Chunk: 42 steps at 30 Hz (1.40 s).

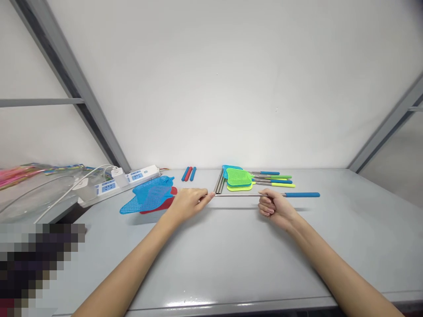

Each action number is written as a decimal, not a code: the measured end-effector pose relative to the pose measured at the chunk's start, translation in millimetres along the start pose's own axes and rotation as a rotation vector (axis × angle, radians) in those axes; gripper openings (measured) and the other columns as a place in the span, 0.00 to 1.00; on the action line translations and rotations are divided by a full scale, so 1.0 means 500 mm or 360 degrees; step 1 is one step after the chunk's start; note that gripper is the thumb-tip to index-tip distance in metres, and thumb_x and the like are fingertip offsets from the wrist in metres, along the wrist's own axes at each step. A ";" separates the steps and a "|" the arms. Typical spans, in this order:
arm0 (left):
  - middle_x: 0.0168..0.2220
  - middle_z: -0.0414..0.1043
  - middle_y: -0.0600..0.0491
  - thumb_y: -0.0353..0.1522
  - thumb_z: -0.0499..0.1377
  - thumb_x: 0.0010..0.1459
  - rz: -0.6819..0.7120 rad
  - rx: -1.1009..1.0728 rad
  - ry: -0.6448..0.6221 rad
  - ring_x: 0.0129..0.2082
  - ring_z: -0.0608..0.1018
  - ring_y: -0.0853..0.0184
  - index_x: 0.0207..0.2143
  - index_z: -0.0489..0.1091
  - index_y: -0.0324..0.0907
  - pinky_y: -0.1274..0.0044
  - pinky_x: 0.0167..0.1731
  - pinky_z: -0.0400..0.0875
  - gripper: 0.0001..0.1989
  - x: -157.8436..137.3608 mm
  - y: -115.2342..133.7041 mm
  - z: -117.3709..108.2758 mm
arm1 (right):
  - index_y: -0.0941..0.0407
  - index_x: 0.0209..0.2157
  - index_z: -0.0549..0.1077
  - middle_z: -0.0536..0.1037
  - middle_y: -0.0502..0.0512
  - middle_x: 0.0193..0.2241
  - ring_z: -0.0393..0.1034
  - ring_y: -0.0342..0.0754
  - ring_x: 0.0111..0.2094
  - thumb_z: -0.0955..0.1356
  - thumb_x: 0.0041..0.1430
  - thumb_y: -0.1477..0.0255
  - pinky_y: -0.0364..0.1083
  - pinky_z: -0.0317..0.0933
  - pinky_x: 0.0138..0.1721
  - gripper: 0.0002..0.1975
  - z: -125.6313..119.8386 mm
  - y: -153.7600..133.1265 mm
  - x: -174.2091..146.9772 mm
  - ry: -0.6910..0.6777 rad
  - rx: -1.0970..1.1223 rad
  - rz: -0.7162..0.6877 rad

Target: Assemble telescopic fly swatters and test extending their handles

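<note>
A fly swatter [238, 195] with a thin metal rod and a blue grip is stretched level between my hands, just above the table. My left hand [190, 203] is closed around the rod near the blue mesh head. My right hand [273, 207] is closed on the rod just left of the blue grip. Below and behind the head lie another blue swatter head [143, 187] and a red swatter head [165, 205]. Finished-looking swatters with green, blue and yellow heads [239, 177] are piled beyond the rod. Several bare metal tubes [218, 181] lie beside that pile.
Two blue grips and one red grip [188, 174] lie near the wall. A white power strip [122, 185] with plugged-in adapters and cables is at the left. Clear plastic bags [36, 189] sit beyond it. Grey metal posts [72, 79] frame the grey table [211, 264].
</note>
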<state>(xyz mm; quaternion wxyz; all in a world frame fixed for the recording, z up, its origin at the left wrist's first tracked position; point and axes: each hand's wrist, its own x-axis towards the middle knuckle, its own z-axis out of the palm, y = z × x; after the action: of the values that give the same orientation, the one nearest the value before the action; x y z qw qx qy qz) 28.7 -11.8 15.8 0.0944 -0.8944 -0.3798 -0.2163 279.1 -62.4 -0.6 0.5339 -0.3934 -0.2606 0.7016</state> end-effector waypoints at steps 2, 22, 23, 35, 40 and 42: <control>0.15 0.60 0.57 0.39 0.42 0.56 -0.0035 0.0020 0.0020 0.17 0.64 0.73 0.17 0.57 0.40 0.80 0.18 0.46 0.19 -0.002 0.005 -0.002 | 0.56 0.09 0.50 0.42 0.42 0.07 0.38 0.36 0.11 0.63 0.45 0.72 0.41 0.40 0.13 0.19 0.003 0.003 -0.002 -0.0027 -0.0020 -0.0019; 0.23 0.64 0.54 0.36 0.42 0.57 0.0102 -0.0057 0.0009 0.24 0.67 0.70 0.27 0.62 0.41 0.79 0.23 0.54 0.14 -0.010 0.055 0.014 | 0.58 0.11 0.55 0.45 0.42 0.08 0.42 0.36 0.12 0.61 0.48 0.68 0.40 0.41 0.16 0.17 0.037 0.041 -0.019 -0.0183 -0.0030 0.0138; 0.23 0.64 0.54 0.36 0.42 0.57 0.0098 -0.0056 0.0020 0.24 0.67 0.70 0.27 0.62 0.41 0.79 0.23 0.54 0.14 -0.011 0.054 0.013 | 0.58 0.11 0.55 0.46 0.42 0.08 0.42 0.36 0.12 0.61 0.48 0.68 0.40 0.41 0.16 0.17 0.038 0.041 -0.019 -0.0189 -0.0026 0.0143; 0.23 0.65 0.54 0.37 0.43 0.56 0.0062 -0.0022 0.0117 0.24 0.66 0.70 0.28 0.64 0.41 0.77 0.24 0.55 0.14 -0.011 0.070 0.002 | 0.58 0.12 0.54 0.46 0.42 0.09 0.42 0.36 0.12 0.60 0.49 0.66 0.40 0.41 0.16 0.18 0.042 0.046 -0.020 -0.0263 -0.0007 0.0136; 0.25 0.65 0.53 0.36 0.43 0.56 0.0121 -0.0026 0.0120 0.25 0.66 0.69 0.29 0.64 0.41 0.76 0.26 0.56 0.13 -0.011 0.083 -0.004 | 0.58 0.13 0.55 0.46 0.42 0.09 0.42 0.36 0.12 0.60 0.49 0.65 0.39 0.41 0.16 0.17 0.055 0.061 -0.024 -0.0351 0.0054 0.0184; 0.26 0.65 0.52 0.35 0.43 0.56 0.0147 -0.0045 0.0087 0.26 0.65 0.69 0.30 0.64 0.41 0.76 0.28 0.57 0.12 -0.011 0.091 -0.004 | 0.58 0.14 0.56 0.47 0.42 0.10 0.43 0.36 0.13 0.60 0.49 0.64 0.39 0.42 0.16 0.17 0.058 0.066 -0.026 -0.0379 0.0071 0.0213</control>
<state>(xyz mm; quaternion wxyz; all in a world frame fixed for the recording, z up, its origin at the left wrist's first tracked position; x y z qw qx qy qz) 57.3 -47.6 14.7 0.1020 -0.9060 -0.3325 -0.2415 238.6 -82.9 -6.6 0.4598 -0.3117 -0.2797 0.7831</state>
